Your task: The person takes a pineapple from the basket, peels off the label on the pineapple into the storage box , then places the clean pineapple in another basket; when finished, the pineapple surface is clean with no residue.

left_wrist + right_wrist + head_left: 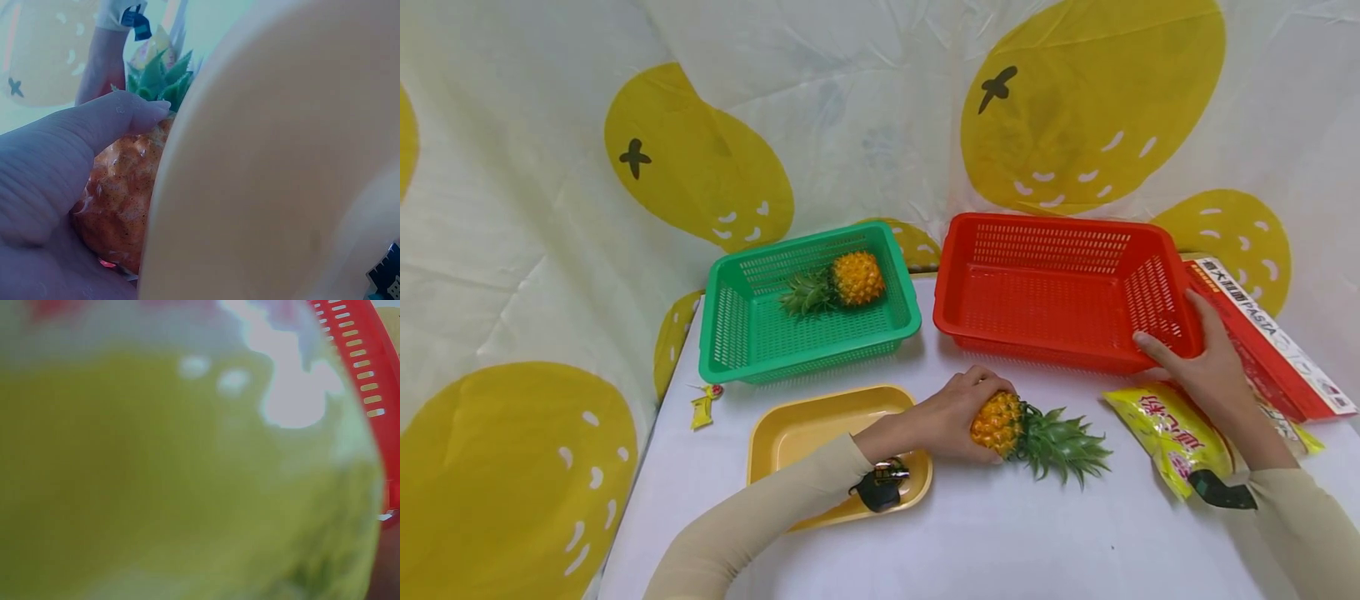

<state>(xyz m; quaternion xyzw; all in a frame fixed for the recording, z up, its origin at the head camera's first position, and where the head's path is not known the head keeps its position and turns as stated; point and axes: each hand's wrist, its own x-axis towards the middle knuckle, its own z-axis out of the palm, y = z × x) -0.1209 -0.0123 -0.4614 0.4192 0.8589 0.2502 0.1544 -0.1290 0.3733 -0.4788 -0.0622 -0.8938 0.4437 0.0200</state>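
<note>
— White tabletop under us, and behind it we see a pale curtain printed with big yellow fruit shapes. What do our hands have?

— Our left hand is curled over the orange body of a small plastic pineapple with a green leafy crown, which lies on its side on the tabletop, crown pointing right, just in front of the red slotted plastic basket. From the left wrist we see the thumb pressed along its orange skin.

— And the right?

— Our right hand grips the front right corner of that red basket, thumb on the front wall and fingers over the rim. Its wrist rests over a yellow snack bag with red lettering, which fills the right wrist view as a blur.

— What else do we see?

— 1 green slotted plastic basket to the left, holding a 2nd pineapple on its side. Under our left forearm sits a shallow yellow plastic tray. A red pasta box lies to the right of the red basket.
</note>
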